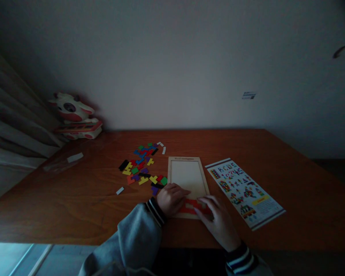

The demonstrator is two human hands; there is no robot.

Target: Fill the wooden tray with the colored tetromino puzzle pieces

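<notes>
A shallow wooden puzzle tray (pixel 202 172) with a raised rim lies flat before me. Red block pieces (pixel 187 210) sit at its near end, partly covered by my hands. My left hand (pixel 170 198) rests over the tray's near left side, index finger stretched to the right above the red pieces. From the right comes my right hand (pixel 220 222), thumb and fingers apart, their tips touching the red pieces. Left of the tray spreads a loose group of flat coloured pieces, among them a yellow piece (pixel 143 180) and a green piece (pixel 163 181).
A printed pattern sheet (pixel 244 191) lies right of the tray. One white piece (pixel 120 190) lies apart on the wooden table (pixel 83 207). A cow-shaped toy (pixel 77 115) stands at the back left by a curtain (pixel 14 111). Clear plastic wrap (pixel 57 163) lies nearby.
</notes>
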